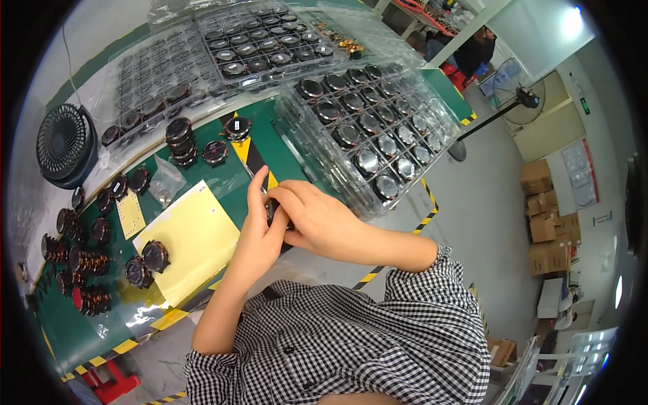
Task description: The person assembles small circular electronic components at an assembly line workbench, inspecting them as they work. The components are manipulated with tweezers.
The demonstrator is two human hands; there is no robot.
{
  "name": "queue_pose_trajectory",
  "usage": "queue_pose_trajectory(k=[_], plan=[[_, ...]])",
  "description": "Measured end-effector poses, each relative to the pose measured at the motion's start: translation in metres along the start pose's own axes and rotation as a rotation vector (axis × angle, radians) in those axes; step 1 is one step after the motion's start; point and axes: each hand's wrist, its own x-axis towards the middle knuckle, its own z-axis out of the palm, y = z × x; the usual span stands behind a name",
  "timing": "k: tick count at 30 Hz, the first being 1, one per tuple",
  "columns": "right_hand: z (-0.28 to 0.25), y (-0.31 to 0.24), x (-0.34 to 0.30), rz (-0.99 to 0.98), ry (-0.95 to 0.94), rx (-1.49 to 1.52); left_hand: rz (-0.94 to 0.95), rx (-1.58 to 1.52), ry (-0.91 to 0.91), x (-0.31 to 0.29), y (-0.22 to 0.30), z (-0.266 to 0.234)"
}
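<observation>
Above the table's near edge, my left hand (pixel 258 229) and my right hand (pixel 322 219) meet around a small dark watch case (pixel 272 209). Most of it is hidden by my fingers. My left index finger points up along its far side, and the thumb presses from near me. The right fingers curl over it from the right. To the left of my hands, a yellow paper sheet (pixel 196 233) lies on the green mat. Two black watch cases (pixel 156 256) rest at its left edge. Beyond my hands sits a single watch case (pixel 237 128) with a white label, near a darker one (pixel 215 153).
Stacked clear trays (pixel 368 121) of watch cases stand at the right; another filled tray (pixel 260 44) lies at the back. Piled watch cases (pixel 89 258) crowd the left side. A small black fan (pixel 66 145) and a crumpled plastic bag (pixel 166 181) are also on the left.
</observation>
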Motion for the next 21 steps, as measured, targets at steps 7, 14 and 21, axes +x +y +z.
queue_pose_trajectory(k=[7, 14, 21], plan=[[-0.092, 0.066, 0.012, 0.259, 0.147, 0.147, 0.042, -0.161, -0.038, -0.012, 0.019, -0.008], [-0.179, 0.352, 0.011, 0.587, 0.475, -0.258, 0.357, 0.521, 0.265, -0.075, -0.013, -0.054], [-0.156, 0.427, 0.045, 0.550, 0.642, -0.250, 0.412, 0.889, 0.435, -0.122, -0.035, -0.081]])
